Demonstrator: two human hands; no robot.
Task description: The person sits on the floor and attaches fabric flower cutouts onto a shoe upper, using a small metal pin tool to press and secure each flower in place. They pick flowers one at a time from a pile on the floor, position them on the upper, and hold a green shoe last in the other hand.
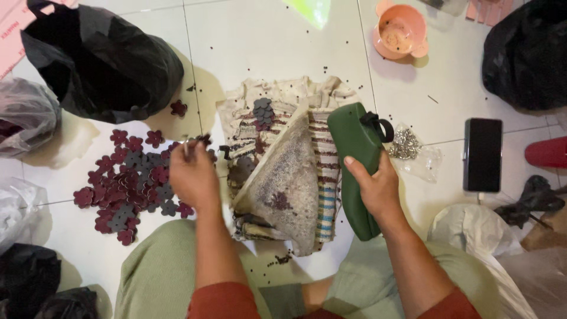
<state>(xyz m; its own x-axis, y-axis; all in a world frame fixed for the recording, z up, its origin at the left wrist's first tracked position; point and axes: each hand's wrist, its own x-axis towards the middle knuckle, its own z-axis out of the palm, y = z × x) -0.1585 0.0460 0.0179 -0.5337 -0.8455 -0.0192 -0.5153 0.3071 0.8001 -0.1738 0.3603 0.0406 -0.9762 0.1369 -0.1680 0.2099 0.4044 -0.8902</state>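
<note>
A: The left hand (pixel 192 177) is pinched shut on one dark flower-shaped cutout (pixel 198 142), lifted just above the pile of maroon and grey cutouts (pixel 133 183) spread on the white tile floor (pixel 266 41).

B: And the right hand (pixel 375 186)?

A: Its fingers (pixel 354 168) are clenched around the green hand press (pixel 354 162), which leans tilted over the right side of the striped cloth pad (pixel 283 177) in front of the knees. A small stack of grey cutouts (pixel 263 112) sits at the pad's far end.

B: What could go wrong?

A: I'd judge the pinch is the weak spot: the piece is thin and held by its edge, so it could slip and drop back among the others (hard to pick out again there). The press looks heavy and is gripped low on its body; if it tips, it could come down on the pad off the mark, or on the left fingertips should they be under it.

B: Anything nearby at risk?

A: The clear bag of small metal pieces (pixel 407 147) lies just beside the press, and the dark phone (pixel 482 155) lies a little further right. A swing of the right arm could scatter the bag's contents across the tiles.
</note>
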